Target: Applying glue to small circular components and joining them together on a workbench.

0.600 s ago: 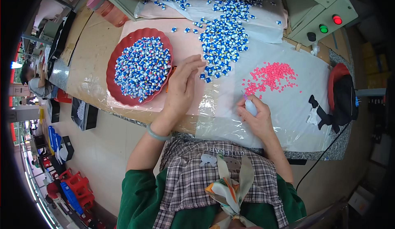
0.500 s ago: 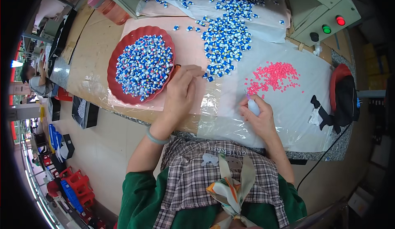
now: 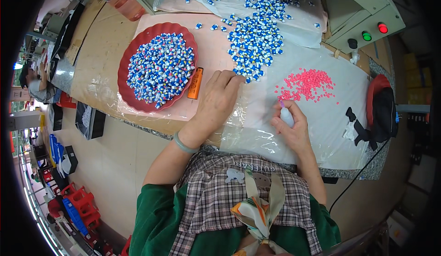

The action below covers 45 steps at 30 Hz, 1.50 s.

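Note:
My left hand (image 3: pixel 219 95) reaches to the lower end of a pile of small blue-and-white pieces (image 3: pixel 255 40). Its fingers are pressed together at the nearest pieces; whether one is pinched between them is hidden. In my right hand (image 3: pixel 294 125) is a small pale squeeze bottle (image 3: pixel 286 116) with a purple tip, pointing up toward scattered pink bits (image 3: pixel 308 83). To the left, a red scalloped plate (image 3: pixel 124 74) is heaped with blue-and-white pieces, some showing pink or yellow spots. An orange lighter-like object (image 3: pixel 195 83) lies between the plate and my left hand.
A grey-green metal housing (image 3: pixel 363 14) with red, green and black buttons arches over the far side. A pink-lidded jar (image 3: pixel 121 1) stands far left. Black fabric scraps (image 3: pixel 360 127) and a black-and-red item (image 3: pixel 383 104) lie at the right edge. Another person (image 3: pixel 39 83) sits far left.
My left hand has moved right, from beside the plate to the edge of the blue-and-white pile, uncovering the orange object. My right hand has shifted slightly, still holding the bottle.

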Available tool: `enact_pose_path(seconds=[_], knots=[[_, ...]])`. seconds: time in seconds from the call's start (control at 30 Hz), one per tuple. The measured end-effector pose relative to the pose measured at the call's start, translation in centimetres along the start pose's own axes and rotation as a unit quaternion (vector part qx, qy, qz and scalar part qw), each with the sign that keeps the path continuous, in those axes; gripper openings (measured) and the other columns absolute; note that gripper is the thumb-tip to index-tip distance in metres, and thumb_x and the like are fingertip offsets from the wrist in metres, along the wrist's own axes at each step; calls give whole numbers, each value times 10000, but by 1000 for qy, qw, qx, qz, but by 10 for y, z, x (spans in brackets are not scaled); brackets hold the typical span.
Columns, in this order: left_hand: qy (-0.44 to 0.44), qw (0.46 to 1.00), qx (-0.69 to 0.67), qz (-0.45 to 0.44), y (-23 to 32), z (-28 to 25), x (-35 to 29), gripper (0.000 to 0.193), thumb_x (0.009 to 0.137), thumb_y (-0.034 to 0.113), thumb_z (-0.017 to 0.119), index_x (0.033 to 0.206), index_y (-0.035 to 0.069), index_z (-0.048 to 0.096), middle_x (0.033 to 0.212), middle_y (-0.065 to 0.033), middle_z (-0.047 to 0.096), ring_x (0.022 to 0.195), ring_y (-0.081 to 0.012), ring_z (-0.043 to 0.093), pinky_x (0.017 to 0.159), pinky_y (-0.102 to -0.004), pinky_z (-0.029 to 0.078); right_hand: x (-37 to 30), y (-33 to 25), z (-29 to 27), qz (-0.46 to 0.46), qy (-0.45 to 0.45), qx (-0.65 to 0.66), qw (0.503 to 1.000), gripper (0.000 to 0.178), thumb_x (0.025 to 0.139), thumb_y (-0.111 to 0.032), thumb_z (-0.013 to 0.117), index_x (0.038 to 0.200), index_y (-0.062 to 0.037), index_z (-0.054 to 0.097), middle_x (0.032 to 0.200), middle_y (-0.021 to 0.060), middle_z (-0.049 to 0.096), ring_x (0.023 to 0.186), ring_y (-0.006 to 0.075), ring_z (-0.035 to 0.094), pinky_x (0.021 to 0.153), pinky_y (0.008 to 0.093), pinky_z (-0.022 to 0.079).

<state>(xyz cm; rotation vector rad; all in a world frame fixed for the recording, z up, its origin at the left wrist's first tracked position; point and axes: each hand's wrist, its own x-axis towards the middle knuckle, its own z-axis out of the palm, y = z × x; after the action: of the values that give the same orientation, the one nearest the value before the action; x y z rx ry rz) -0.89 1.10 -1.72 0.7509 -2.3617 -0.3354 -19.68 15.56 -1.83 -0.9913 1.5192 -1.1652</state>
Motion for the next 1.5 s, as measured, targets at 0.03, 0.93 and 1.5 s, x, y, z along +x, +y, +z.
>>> enact_pose_path(seconds=[0.03, 0.93, 1.5], knots=[[0, 1000, -2, 1, 5, -4, 1, 257, 781, -34, 584, 1034, 3, 611, 963, -118, 590, 850, -280, 582, 729, -353, 492, 1, 0, -1, -15, -4, 51, 999, 250, 877, -50, 625, 1099, -48, 510, 907, 50, 591, 680, 74, 549, 527, 207, 430], [-86, 676, -674, -284, 45, -16, -29, 223, 889, -72, 591, 1111, -66, 582, 1111, -118, 590, 1007, -237, 656, 898, -320, 544, -22, -44, -5, -290, 144, -101, 941, 425, 962, -253, 585, 1254, 36, 474, 929, 169, 648, 613, 137, 595, 502, 228, 470], [-101, 675, -674, -282, 44, -13, -31, 228, 886, -66, 600, 1114, -66, 584, 1131, -113, 573, 1032, -243, 640, 928, -331, 542, -25, -45, -6, -338, 137, -220, 905, 414, 939, -215, 618, 1241, 43, 500, 922, 180, 666, 604, 135, 606, 515, 221, 474]])
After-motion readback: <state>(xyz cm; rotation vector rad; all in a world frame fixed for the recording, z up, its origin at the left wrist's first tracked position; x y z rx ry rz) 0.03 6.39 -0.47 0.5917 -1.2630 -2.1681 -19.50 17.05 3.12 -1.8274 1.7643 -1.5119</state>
